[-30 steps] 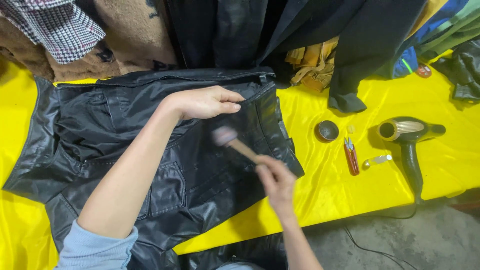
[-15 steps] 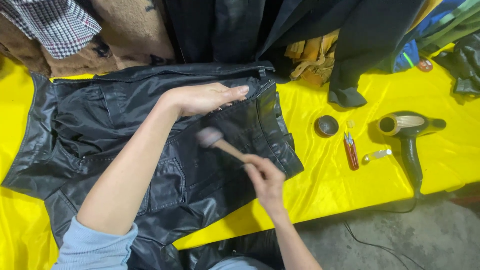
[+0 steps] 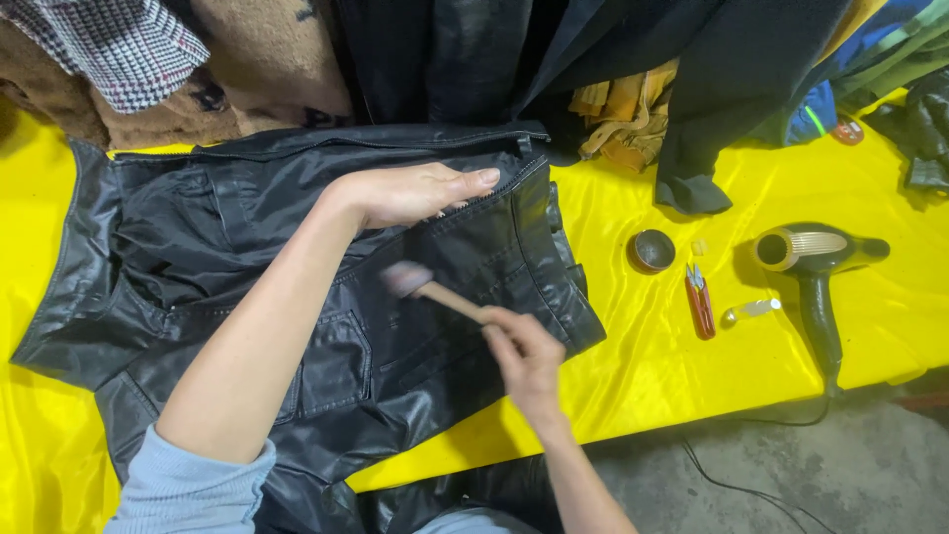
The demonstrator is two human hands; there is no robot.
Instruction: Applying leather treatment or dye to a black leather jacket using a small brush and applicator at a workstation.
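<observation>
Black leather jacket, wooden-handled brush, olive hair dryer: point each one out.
Black leather jacket point(image 3: 178, 227): head view, on the spread panel left of the pressing hand.
Wooden-handled brush point(image 3: 450, 298): head view, on the handle between blurred head and the fingers.
Olive hair dryer point(image 3: 806, 247): head view, on the barrel, above the dark grip.

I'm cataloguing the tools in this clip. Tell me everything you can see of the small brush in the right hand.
The brush has a light wooden handle and a rounded, pale head, blurred by motion. It lies slanted, head up-left, handle running down-right into the right hand, which grips its end. The head rests on the black leather jacket, just below the left hand pressed flat there.
</observation>
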